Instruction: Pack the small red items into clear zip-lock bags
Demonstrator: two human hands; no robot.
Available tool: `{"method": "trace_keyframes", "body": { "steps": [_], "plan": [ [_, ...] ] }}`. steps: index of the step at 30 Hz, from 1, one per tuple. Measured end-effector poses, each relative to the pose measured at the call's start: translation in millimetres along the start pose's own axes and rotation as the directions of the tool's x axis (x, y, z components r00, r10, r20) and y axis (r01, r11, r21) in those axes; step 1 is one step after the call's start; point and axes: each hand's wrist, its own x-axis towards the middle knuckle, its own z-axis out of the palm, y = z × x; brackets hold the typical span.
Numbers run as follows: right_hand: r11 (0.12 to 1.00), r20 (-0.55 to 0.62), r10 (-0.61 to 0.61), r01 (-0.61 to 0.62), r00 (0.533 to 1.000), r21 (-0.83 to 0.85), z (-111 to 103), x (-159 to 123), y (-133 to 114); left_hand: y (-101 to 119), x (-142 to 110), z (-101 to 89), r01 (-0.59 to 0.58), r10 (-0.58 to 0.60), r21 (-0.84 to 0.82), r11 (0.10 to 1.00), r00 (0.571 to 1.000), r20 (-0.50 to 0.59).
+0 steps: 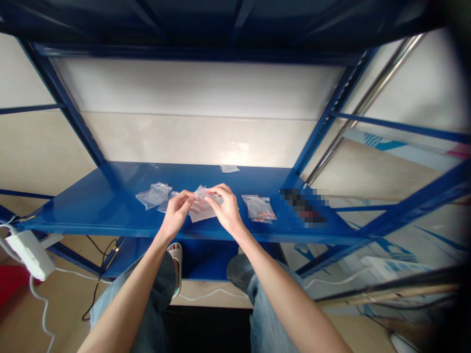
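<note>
My left hand (pixel 178 210) and my right hand (pixel 226 205) meet over the middle of the blue shelf (pixel 121 211). Between their pinched fingertips is a small clear plastic bag (pixel 200 192). Under it, more clear plastic (pixel 201 215) shows; I cannot tell whether it is part of the same bag. To the left of my left hand, several flat clear bags (pixel 153 195) overlap in a loose pile. On the right, beyond my right hand, lie clear zip bags (pixel 257 208) with small reddish pieces at the near end.
Another clear bag (pixel 229 168) rests at the shelf's back edge. A dark, pixelated object (pixel 303 207) lies at the right end. Blue uprights (pixel 319 132) and an upper shelf (pixel 206 29) frame the space. A white power strip (pixel 31 255) hangs at the left.
</note>
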Motion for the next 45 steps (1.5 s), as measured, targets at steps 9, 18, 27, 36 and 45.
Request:
{"method": "trace_keyframes", "body": {
  "steps": [9, 18, 27, 36, 45],
  "plan": [
    [0.959, 0.061, -0.220, 0.228, 0.974, -0.169, -10, -4, -20, -8, -7, 13.6, -0.261, 0.281, 0.456, 0.851, 0.959, 0.025],
    [0.909, 0.201, -0.381, 0.406, 0.902, -0.099, -1, -21, -27, -3, -10, 10.3, -0.326, 0.308, 0.774, 0.542, 0.935, 0.178],
    [0.913, 0.293, -0.348, 0.393, 0.890, -0.109, -9, -34, -18, 1, -10, 5.8, -0.393, 0.262, 0.814, 0.429, 0.916, 0.304],
    [0.884, 0.386, -0.312, 0.415, 0.868, -0.217, -24, -35, -21, 2, -8, 2.7, -0.398, 0.300, 0.840, 0.368, 0.906, 0.298],
    [0.888, 0.486, -0.320, 0.436, 0.813, -0.145, -19, -35, -26, -1, -11, 10.5, -0.462, 0.314, 0.826, 0.322, 0.876, 0.367]
  ]
}}
